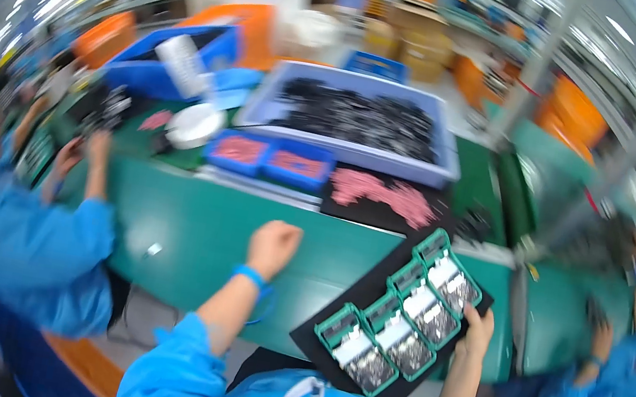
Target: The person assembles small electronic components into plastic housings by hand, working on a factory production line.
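My left hand [273,247] is closed above the green tabletop, a blue band round its wrist. Whatever its curled fingers may hold is hidden. At the right edge of a black board [317,352], my right hand [475,333] grips with the thumb on top, beside the green trays. Several green trays [368,315] stand in a slanting row on the board, holding white pieces and silvery-grey parts [371,371] too small to name. The board lies askew, its lower end reaching over the table's near edge.
Beyond the green table [188,219] stands a large pale bin [279,131] of black parts. Small pink pieces [385,198] lie on a black mat and fill two blue boxes [294,181]. Co-workers in blue sit left [34,235] and right [596,396]. A white roll [195,126] is at left.
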`<action>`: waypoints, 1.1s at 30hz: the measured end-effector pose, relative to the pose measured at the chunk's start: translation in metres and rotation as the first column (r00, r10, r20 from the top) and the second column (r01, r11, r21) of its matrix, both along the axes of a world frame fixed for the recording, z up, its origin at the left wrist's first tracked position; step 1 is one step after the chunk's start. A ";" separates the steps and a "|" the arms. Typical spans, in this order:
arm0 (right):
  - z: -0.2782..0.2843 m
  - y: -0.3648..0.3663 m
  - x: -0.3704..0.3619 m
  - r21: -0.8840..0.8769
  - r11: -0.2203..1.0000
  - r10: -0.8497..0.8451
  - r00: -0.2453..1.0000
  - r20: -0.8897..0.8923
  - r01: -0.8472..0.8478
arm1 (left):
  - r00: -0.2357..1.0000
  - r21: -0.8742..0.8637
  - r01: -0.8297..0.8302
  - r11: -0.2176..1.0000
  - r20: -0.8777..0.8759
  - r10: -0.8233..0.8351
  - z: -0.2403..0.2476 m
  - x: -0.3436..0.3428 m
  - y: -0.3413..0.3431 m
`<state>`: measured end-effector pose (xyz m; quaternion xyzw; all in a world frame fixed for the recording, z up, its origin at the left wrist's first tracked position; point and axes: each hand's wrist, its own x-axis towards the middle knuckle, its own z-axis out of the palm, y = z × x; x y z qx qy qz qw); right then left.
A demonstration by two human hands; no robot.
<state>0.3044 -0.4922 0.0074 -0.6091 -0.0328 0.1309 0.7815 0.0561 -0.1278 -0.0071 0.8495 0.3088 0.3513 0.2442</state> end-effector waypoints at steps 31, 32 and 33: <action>0.034 -0.158 0.082 -0.448 -0.003 -0.496 0.388 0.777 0.894 | 0.909 -0.203 0.406 0.891 0.193 -0.370 -0.002 0.067 -0.052; 0.046 -0.143 0.077 -0.342 0.073 -0.428 0.339 0.838 0.937 | 0.919 -0.223 0.390 0.893 0.143 -0.366 0.011 0.061 -0.065; 0.063 -0.116 0.071 -0.323 0.176 -0.381 0.367 0.849 0.930 | 0.935 -0.242 0.354 0.903 0.086 -0.344 0.019 0.056 -0.068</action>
